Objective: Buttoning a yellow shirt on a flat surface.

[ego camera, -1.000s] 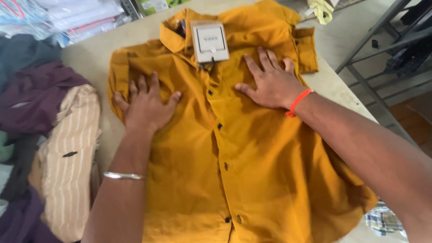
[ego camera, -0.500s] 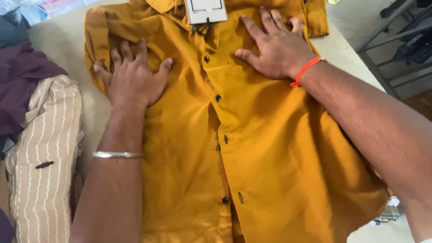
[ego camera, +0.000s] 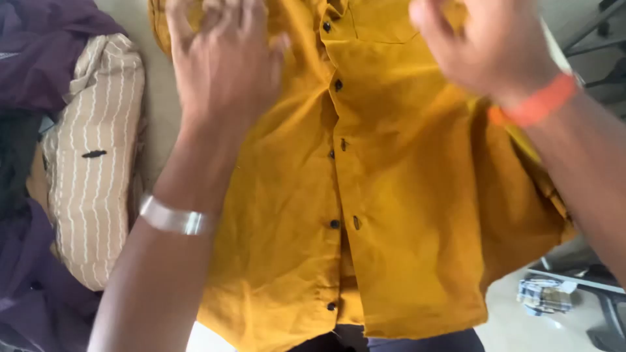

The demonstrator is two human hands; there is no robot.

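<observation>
Head view: mustard shirt (ego camera: 391, 215) spread beneath both released grips, left hand (ego camera: 222, 58), right hand (ego camera: 486, 45).

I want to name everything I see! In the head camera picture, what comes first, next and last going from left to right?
Purple cloth → cream striped garment → left hand → mustard shirt's button row → right hand → small checked bundle on the floor.

Even, soft daylight; no glare. Both hands, left hand (ego camera: 222, 62) and right hand (ego camera: 486, 45), are motion-blurred; the mustard-yellow buttoned cotton shirt (ego camera: 404, 215) stays sharp, showing faint fold shadows.
</observation>
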